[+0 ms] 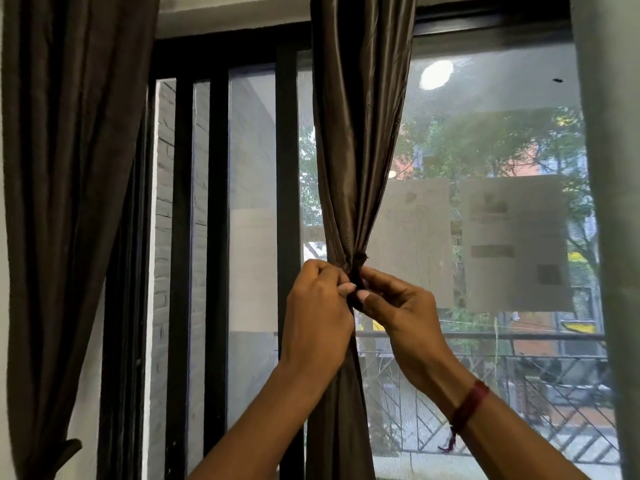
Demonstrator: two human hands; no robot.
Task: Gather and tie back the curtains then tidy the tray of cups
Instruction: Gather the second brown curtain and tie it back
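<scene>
Tying now: we're at the knot on the middle curtain (358, 150); cloth is gathered into a narrow waist, fanning out above, hanging straight below.
Tie: dark band (360, 259) wraps that waist; its ends sit between our fingertips; fingers cover the knot, so we can't tell if it's pulled tight.
Left hand: left hand (317, 306) is clamped on the tie, thumb and curled fingers pinching it from the left.
Right hand: right hand (398, 306) pinches the same tie from the right, thumb vs. forefinger; red thread (469, 405) round that wrist; the two hands are almost touching at the knot.
Left curtain: left curtain (69, 168) hangs at the far left edge, narrowing toward the bottom w/ a dark end sticking out low down; prob. a tie-back, but we can't confirm.
Right edge: pale strip (609, 202); curtain or wall, can't tell.
Window: glass (485, 116) is mostly uncovered on both sides of the middle curtain; papers (512, 244) stuck on it.
Tray of cups: not in view.
Done: gathering of the middle curtain; tie is round it.
Left: finish and snug the knot; check the other curtains; then the whole tray part.
Progress: we judge approx. under halfway.
</scene>
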